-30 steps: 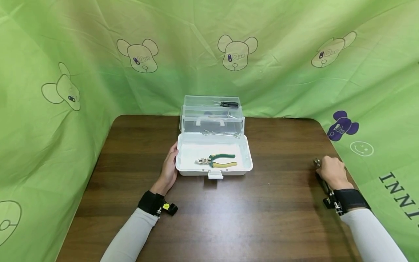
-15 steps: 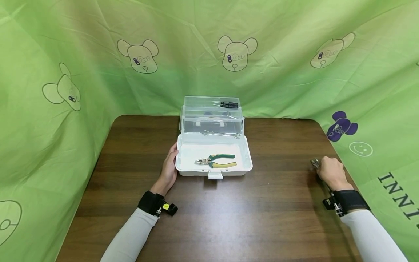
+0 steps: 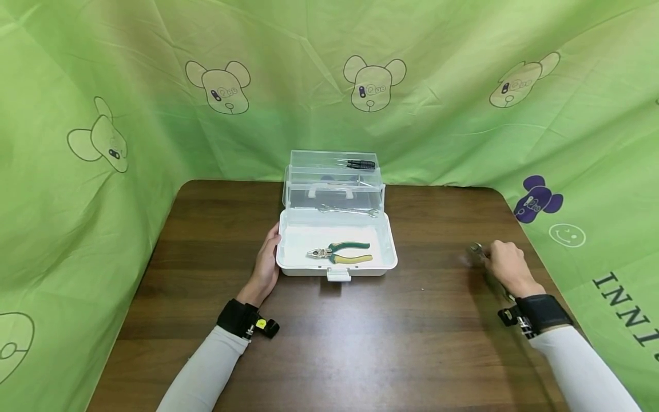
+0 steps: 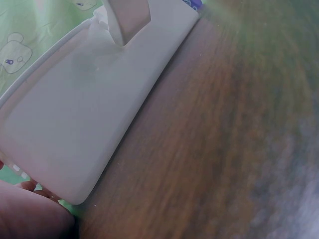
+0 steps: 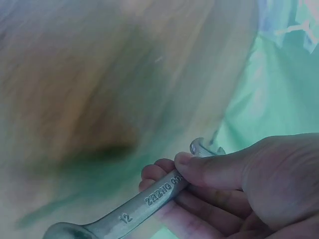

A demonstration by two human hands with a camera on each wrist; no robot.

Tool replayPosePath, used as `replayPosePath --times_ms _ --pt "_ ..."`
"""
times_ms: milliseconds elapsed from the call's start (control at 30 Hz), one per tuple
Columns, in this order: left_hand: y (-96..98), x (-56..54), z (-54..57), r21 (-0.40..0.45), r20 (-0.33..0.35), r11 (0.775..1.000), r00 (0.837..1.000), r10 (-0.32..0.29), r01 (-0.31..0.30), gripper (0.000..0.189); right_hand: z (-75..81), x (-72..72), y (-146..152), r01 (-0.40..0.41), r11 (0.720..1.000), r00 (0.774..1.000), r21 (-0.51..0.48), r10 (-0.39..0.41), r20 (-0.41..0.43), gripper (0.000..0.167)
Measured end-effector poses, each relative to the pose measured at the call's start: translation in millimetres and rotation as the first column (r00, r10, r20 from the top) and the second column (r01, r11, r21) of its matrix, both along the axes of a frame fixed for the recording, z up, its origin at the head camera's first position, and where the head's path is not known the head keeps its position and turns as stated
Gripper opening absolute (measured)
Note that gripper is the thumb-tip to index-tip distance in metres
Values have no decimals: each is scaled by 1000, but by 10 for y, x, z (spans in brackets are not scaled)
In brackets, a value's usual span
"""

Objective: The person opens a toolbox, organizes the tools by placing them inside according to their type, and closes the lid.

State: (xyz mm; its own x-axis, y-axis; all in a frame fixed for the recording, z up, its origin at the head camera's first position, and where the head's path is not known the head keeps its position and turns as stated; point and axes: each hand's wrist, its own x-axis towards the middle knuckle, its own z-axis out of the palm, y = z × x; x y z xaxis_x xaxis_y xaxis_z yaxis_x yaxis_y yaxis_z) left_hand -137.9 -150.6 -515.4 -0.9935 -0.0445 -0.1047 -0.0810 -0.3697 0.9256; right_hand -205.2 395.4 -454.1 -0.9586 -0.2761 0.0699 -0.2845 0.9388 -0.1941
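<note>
A white toolbox stands in the middle of the table with its lid and clear trays raised. My left hand holds its left side, thumb at the rim; in the left wrist view fingers show beside the box's end. Pliers with green and yellow handles lie in the bottom. At the right, my right hand grips a wrench above the table. In the right wrist view the thumb presses on its shank, which is stamped 12, and both ends stick out past the fingers.
Black-handled screwdrivers lie in the upper clear tray, and another wrench lies in the lower tray. A latch hangs at the toolbox's front. Green printed cloth rises behind the brown table and along its sides.
My right hand has moved left with the wrench, from near the table's right edge. The left hand and the toolbox have stayed in place.
</note>
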Motion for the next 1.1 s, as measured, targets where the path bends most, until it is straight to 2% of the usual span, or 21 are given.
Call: replayPosePath --times_ms 367,533,633,833,1100 --pt "4 -20 10 15 -6 1000 1000 10 -9 57 279 -73 -457 -70 997 997 11 70 -11 32" --pt "4 -18 -8 8 2 1000 1000 4 -4 57 411 -81 -623 -118 993 992 19 119 -39 27" --pt "3 -16 -13 8 7 1000 1000 -1 1 57 501 -73 -715 -153 988 987 21 154 -54 29" --pt "-4 -5 14 0 5 1000 1000 7 -7 57 717 -96 -955 -251 968 964 28 253 -81 33" --pt "8 5 23 8 27 1000 1000 4 -4 56 1005 -130 -1301 -355 934 922 43 357 -148 19"
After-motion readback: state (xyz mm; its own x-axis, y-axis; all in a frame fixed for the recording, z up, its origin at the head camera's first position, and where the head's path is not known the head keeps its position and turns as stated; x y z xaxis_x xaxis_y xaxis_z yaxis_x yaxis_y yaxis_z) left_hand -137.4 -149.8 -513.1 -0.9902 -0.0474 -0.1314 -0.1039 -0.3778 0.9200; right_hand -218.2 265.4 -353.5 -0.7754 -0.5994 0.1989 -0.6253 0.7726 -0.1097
